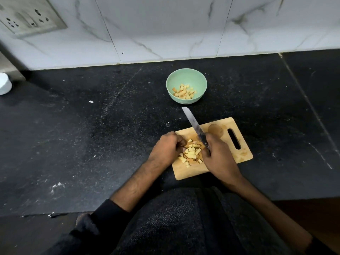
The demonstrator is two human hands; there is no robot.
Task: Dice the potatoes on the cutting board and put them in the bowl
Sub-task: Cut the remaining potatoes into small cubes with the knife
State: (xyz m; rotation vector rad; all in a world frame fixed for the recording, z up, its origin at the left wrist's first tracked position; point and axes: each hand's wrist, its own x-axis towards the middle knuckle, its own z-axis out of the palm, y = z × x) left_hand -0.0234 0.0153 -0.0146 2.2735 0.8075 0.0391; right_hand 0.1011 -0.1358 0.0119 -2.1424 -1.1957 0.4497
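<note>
Black speckled stone counter (92, 144), dusty with white flecks. Behind it, white marble-look wall tiles (165, 30) with grey veins. Grimy socket plate (27, 17) upper left. White container (4, 83) at left edge.

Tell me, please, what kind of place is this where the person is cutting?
Most likely a home kitchen. A dark stone counter meets a marble-look tiled wall with a socket plate, and diced potato lies on a wooden cutting board near a green bowl.
</note>
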